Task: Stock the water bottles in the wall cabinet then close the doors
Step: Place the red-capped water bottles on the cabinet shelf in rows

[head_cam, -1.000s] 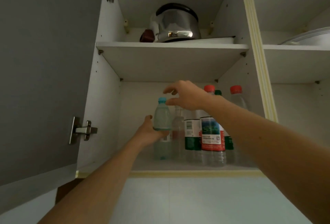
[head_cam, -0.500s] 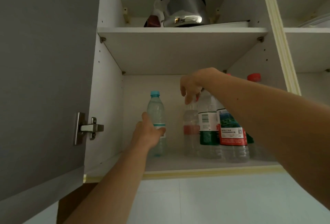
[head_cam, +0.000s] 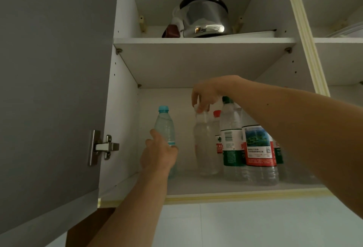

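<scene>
1. Nearest the camera, two bare forearms rise from the lower edge of the frame into the open wall cabinet (head_cam: 121,121). The stocking step is in hand, by my reading, and the doors are not yet closed.
2. At centre-left, the left hand (head_cam: 158,156) wraps the lower body of the blue-capped bottle (head_cam: 165,128). Its grip is closed round it, and the bottle stands upright on the lower shelf (head_cam: 216,186), apart from the rest.
3. At centre, the right hand (head_cam: 204,94) comes down from above onto the top of the clear bottle (head_cam: 205,144) — fingertips pinched narrow about its cap.
4. To the right stands the labelled cluster: a green-labelled bottle (head_cam: 230,140) and a red-labelled bottle (head_cam: 259,148), close together, with a small red-capped one (head_cam: 217,128) behind.
5. The bottles look thin-walled and clear, apparently filled.
6. Farthest, upper centre, a steel kettle (head_cam: 204,16) sits on the upper shelf.
7. Next, probably: release both bottles, withdraw the arms — then swing the grey door (head_cam: 49,89) at left shut.
</scene>
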Demonstrator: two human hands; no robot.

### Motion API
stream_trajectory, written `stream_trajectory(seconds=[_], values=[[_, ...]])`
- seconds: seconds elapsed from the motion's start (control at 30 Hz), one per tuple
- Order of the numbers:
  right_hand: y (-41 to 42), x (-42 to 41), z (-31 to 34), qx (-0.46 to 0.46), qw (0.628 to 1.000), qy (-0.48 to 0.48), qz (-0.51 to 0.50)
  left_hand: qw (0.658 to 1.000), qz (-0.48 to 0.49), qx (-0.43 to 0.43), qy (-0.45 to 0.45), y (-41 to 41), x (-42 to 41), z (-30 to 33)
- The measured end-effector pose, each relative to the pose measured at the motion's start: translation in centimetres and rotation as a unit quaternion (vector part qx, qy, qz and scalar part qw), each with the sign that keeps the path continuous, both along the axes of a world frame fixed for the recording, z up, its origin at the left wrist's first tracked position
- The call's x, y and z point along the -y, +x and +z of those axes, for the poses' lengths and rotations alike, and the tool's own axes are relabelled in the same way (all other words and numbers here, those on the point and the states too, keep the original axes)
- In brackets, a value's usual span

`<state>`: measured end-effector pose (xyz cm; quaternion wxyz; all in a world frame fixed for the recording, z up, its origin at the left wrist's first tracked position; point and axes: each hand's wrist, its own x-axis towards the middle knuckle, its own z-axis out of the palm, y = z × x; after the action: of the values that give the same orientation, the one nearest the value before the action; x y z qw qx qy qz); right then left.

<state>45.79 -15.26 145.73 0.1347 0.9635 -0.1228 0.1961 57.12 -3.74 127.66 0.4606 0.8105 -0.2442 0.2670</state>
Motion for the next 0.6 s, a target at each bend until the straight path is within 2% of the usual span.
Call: stream_trajectory(seconds=[0.23,0.37,0.47,0.6], values=[[2.1,-0.7,-1.3,0.036,0.986,0.122,0.104,0.997,0.079,0.016,0.009,-0.6,-0.3,-0.1],[3.8,-0.6,-2.6,0.072,0.967,0.191,0.151,0.999,0.047,-0.008,-0.02,-0.3,-0.7,-0.1],[4.3,0.0,-4.0,0.094,0.945,0.26,0.173,0.998,0.02,-0.019,-0.049,0.0,-1.1,-0.2],[4.0,0.8,-7.0,0.107,0.897,0.39,0.176,0.998,0.012,-0.02,-0.063,0.3,-1.1,-0.1]])
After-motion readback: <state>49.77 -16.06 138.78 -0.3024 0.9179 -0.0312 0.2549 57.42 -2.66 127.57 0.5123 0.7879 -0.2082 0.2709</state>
